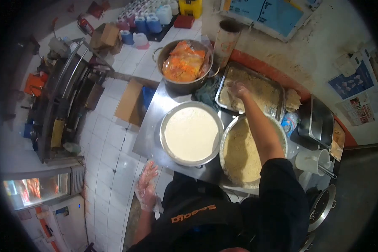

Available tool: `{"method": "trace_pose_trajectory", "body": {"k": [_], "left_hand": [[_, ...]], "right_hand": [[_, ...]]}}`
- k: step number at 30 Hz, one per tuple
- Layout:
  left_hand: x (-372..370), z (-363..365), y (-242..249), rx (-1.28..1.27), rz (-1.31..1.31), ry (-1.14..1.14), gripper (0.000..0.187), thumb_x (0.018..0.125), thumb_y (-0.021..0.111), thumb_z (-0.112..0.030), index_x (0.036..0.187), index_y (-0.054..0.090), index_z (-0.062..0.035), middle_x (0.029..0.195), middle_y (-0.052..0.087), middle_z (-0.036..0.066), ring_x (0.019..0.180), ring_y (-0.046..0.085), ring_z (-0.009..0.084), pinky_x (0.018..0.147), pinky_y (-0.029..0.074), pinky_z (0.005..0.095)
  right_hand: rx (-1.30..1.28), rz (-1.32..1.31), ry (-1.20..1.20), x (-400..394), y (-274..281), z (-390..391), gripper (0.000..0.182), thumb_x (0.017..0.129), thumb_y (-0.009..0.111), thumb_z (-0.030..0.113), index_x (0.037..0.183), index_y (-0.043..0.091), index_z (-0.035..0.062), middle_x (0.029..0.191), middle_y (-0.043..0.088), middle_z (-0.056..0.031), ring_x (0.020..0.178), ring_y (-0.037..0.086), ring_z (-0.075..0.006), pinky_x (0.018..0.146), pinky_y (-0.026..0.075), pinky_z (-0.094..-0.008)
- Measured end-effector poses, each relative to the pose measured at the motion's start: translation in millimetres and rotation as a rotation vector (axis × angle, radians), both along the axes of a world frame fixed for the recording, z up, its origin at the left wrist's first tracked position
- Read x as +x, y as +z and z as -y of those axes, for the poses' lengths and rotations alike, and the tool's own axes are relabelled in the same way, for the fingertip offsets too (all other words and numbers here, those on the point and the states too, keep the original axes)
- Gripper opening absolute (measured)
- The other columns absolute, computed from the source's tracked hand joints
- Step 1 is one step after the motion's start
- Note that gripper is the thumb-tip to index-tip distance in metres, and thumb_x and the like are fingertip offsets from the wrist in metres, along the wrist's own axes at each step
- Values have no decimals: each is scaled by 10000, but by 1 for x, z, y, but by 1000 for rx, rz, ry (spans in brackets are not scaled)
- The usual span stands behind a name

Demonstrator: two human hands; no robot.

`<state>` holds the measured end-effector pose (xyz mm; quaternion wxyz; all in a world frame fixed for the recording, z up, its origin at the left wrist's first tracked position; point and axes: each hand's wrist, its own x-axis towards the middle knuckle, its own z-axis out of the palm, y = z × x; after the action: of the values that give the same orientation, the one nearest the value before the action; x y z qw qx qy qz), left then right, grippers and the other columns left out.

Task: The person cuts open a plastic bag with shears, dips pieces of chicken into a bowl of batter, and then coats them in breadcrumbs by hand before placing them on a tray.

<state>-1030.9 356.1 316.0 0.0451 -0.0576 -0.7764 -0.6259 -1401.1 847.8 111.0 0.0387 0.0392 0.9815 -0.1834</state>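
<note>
My left hand [146,187], in a clear plastic glove, hangs off the table's near left side with fingers spread and nothing in it. My right hand [238,89] reaches across to the far metal tray [282,102], down at the pale crumbs [262,92] in its left part. Its fingers blend with the crumbs, so I cannot tell what they hold. Under my right forearm stands a wide bowl of crumbs [241,153]. Left of it is a round metal bowl [162,140] filled with cream-coloured batter [192,133].
A large pot [166,80] holding orange food in plastic stands at the back. On the right are a deep metal pan [317,122] and a white jug [311,161]. A cardboard box [129,102] sits left of the steel table [149,140]. Several jugs of coloured liquid [147,24] stand beyond.
</note>
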Motion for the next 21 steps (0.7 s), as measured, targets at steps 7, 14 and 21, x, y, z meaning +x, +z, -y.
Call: {"method": "trace_pose_trajectory", "body": {"k": [7, 14, 21], "left_hand": [[-34, -4, -7, 161, -40, -23, 486, 875, 426, -51, 1359, 462, -86, 1349, 487, 238, 1155, 564, 351, 914, 482, 444], [-172, -28, -17, 553, 45, -235, 377, 917, 537, -114, 1276, 530, 4, 1311, 525, 221, 1163, 555, 310, 1034, 385, 367], [-376, -88, -7, -657, -466, -297, 384, 823, 533, -13, 1194, 615, -71, 1193, 625, 114, 1045, 619, 239, 930, 479, 301]], "right_hand": [[-902, -95, -182, 83, 139, 54, 447, 813, 619, 171, 1241, 583, 48, 1177, 636, -126, 1028, 613, -228, 950, 450, -334], [-1139, -142, -438, 231, 176, 81, 472, 774, 655, 124, 1211, 576, -34, 1156, 635, -134, 1028, 606, -221, 939, 457, -355], [-1236, -206, -746, 368, 207, 134, 447, 768, 680, 138, 1160, 596, -60, 1150, 632, -154, 1049, 591, -210, 925, 453, -316]]}}
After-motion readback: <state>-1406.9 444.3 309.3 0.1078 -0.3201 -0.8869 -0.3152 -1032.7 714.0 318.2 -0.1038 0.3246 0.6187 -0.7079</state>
